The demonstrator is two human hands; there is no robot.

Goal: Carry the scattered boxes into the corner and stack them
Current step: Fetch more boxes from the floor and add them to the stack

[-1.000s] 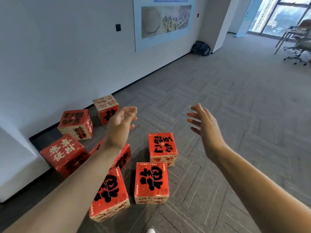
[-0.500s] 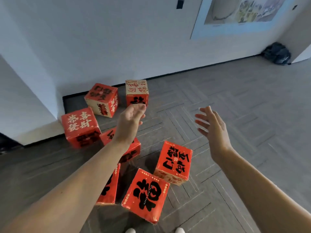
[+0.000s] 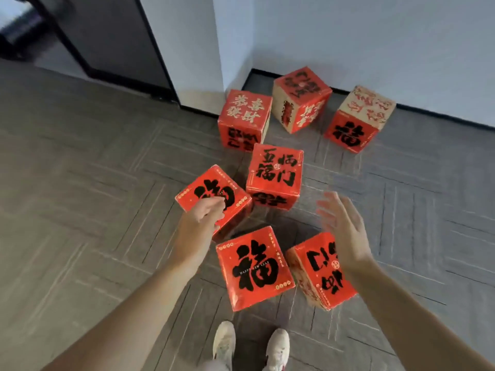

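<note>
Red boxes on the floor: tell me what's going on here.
A person in white shoes stands over seven red boxes scattered on the floor near a wall corner. Nothing is stacked yet. Their left hand reaches down over a tilted box, fingers bent at its near edge; whether it touches the box cannot be told. Their right hand hangs open and blurred above the nearest right box, holding nothing.

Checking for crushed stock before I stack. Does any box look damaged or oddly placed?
No damage shows. All seven boxes sit loose on the floor, each turned differently, none stacked. The box nearest the corner looks tipped, and the box under the right hand shows its characters upside down from here.
</note>
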